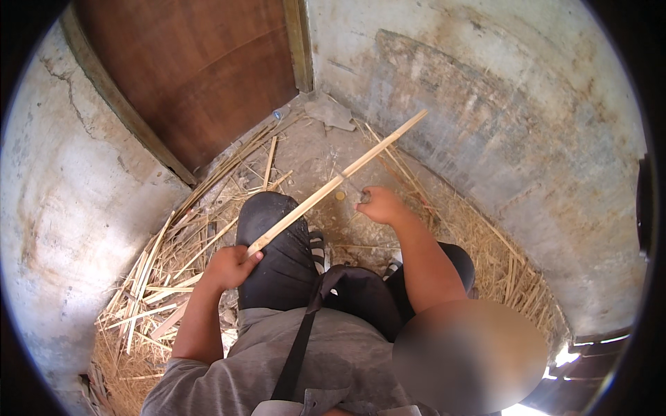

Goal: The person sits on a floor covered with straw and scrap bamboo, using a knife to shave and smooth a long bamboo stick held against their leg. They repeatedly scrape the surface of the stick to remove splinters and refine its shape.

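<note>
A long, pale bamboo strip (312, 200) slants from lower left to upper right across my bent left knee. My left hand (236, 267) is closed around its near end. Beyond the knee, my right hand (383, 206) is closed on the handle of what looks like a small knife (352, 184). Its thin blade points up and left and meets the strip near the middle. Fingers cover most of the handle. The strip's far end sticks out in the air toward the wall.
Split bamboo strips (142, 277) and shavings lie on the floor at left, with more shavings (510, 277) along the right wall (499, 125). A brown door (194, 62) stands ahead. A small round yellowish thing (340, 195) lies on the ground. A dark strap (300, 350) crosses my shirt.
</note>
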Demonstrator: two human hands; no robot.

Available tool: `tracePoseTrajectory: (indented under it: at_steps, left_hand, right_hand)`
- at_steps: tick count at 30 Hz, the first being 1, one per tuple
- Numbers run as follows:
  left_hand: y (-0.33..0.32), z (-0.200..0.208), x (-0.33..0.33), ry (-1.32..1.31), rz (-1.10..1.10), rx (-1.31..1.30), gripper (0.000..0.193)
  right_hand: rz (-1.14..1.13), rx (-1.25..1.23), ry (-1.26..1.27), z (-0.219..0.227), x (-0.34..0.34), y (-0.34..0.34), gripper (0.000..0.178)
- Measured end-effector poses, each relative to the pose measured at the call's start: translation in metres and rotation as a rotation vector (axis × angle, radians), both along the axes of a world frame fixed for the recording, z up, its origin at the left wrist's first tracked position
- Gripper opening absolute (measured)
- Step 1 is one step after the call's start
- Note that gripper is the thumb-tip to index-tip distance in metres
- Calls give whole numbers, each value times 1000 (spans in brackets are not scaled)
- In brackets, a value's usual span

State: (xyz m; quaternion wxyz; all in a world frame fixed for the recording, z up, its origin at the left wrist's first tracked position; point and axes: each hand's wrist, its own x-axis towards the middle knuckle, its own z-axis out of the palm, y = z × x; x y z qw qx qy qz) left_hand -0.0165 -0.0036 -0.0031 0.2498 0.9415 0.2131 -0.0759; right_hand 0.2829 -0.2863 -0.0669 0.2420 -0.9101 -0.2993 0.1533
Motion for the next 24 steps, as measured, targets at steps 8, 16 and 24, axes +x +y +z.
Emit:
tracePoseTrajectory:
  at_steps: [8, 16, 24]
  left_hand:
    - [0, 4, 1, 30, -2, 12, 59]
    - [-1, 5, 2, 19, -13, 7, 59]
    - [-2, 6, 3, 40, 0, 5, 59]
  right_hand:
    - [376, -17, 55, 17, -43, 33, 47]
    - [159, 36, 16, -10, -4, 5, 51]
    - [97, 12, 14, -7, -3, 2, 58]
